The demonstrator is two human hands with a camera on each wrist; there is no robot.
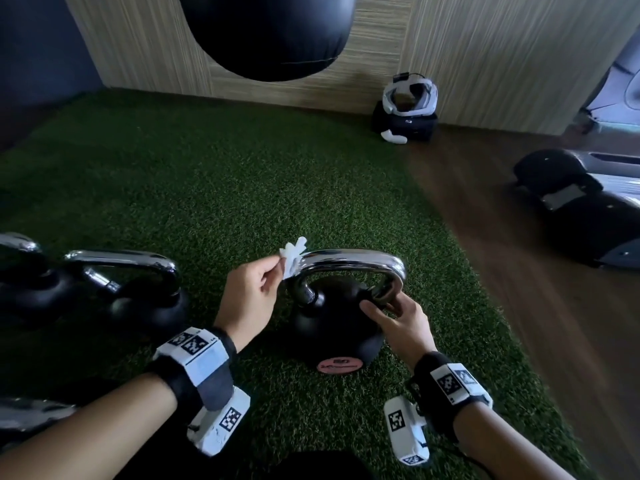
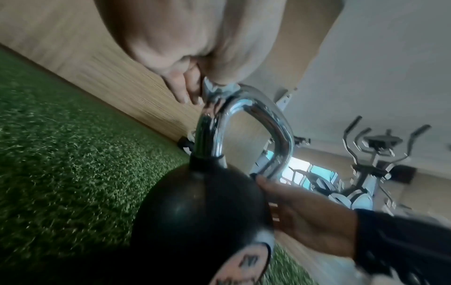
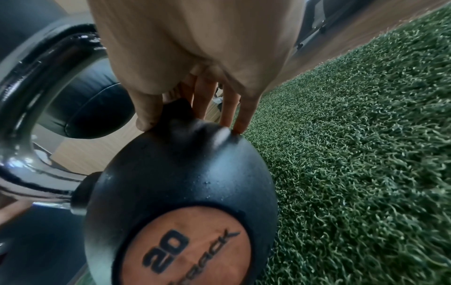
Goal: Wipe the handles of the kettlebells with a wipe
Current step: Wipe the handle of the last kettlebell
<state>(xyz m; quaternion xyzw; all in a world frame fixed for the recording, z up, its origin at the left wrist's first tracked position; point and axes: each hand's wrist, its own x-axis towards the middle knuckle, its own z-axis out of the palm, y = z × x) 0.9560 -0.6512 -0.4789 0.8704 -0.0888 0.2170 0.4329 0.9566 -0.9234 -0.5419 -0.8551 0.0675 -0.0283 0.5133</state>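
Note:
A black kettlebell (image 1: 332, 323) marked "20" (image 3: 171, 248) stands on green turf in front of me. Its chrome handle (image 1: 353, 259) arches over the top. My left hand (image 1: 275, 271) pinches a small crumpled white wipe (image 1: 292, 258) and presses it against the handle's left bend. In the left wrist view the wipe (image 2: 219, 88) sits between my fingertips and the chrome handle (image 2: 270, 125). My right hand (image 1: 381, 308) grips the handle's right post where it meets the ball; its fingers (image 3: 202, 104) reach down around that post onto the ball (image 3: 183, 183).
Two more chrome-handled kettlebells (image 1: 138, 292) (image 1: 24, 271) stand to the left. A black punching bag (image 1: 266, 32) hangs ahead. A headset on a black box (image 1: 408, 105) sits by the wall. A machine base (image 1: 581, 202) lies on the wooden floor (image 1: 519, 271) at right.

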